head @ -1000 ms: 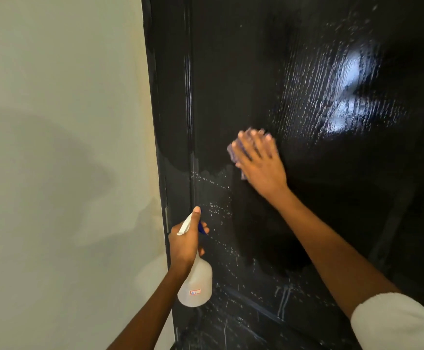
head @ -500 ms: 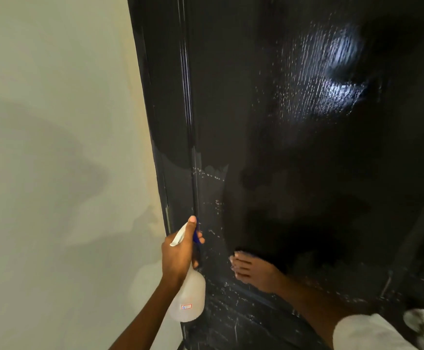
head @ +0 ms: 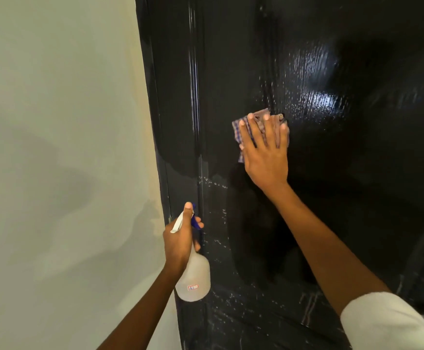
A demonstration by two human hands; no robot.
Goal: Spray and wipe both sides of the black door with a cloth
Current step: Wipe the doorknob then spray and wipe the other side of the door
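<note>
Head view: right hand presses the checked cloth flat on the black door, fingers straight and spread; left hand grips the spray bottle by its neck, near the door edge. Bottle translucent, fill level unreadable. Risk: wet glossy surface, cloth could slip from under the palm; droplets lower down may get missed

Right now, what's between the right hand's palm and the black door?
In the head view, a checked cloth lies between the right hand and the black door; straight fingers press it flat against the wet surface.
</note>
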